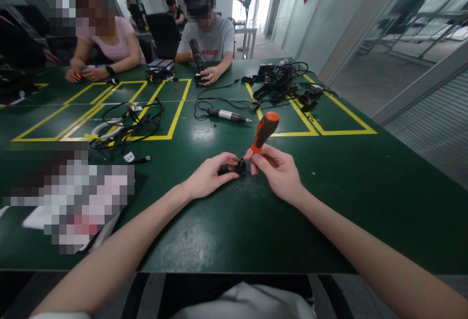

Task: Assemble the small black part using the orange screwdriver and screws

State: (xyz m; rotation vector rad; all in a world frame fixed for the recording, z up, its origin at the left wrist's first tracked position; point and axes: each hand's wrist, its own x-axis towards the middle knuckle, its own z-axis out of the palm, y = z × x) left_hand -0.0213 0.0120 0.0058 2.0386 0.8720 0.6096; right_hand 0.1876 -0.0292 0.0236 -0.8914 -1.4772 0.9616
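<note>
My right hand point(275, 169) grips a screwdriver point(264, 132) with an orange and dark handle. The tool leans, handle up and to the right, its lower end at a small black part point(240, 167) on the table. Whether the tip touches that part I cannot tell. Fingers and thumb of my left hand point(212, 175) close around the black part from the left and steady it on the green surface. A few tiny bits, perhaps screws point(238, 188), lie just in front of it.
Beyond my hands lies a corded pen-shaped tool point(228, 115). Tangled black cables point(281, 83) are at the back right, more cables point(127, 121) at the left. A pixelated stack point(95, 207) lies front left. Two people sit across the green table point(365, 202); one holds a power screwdriver point(196, 53).
</note>
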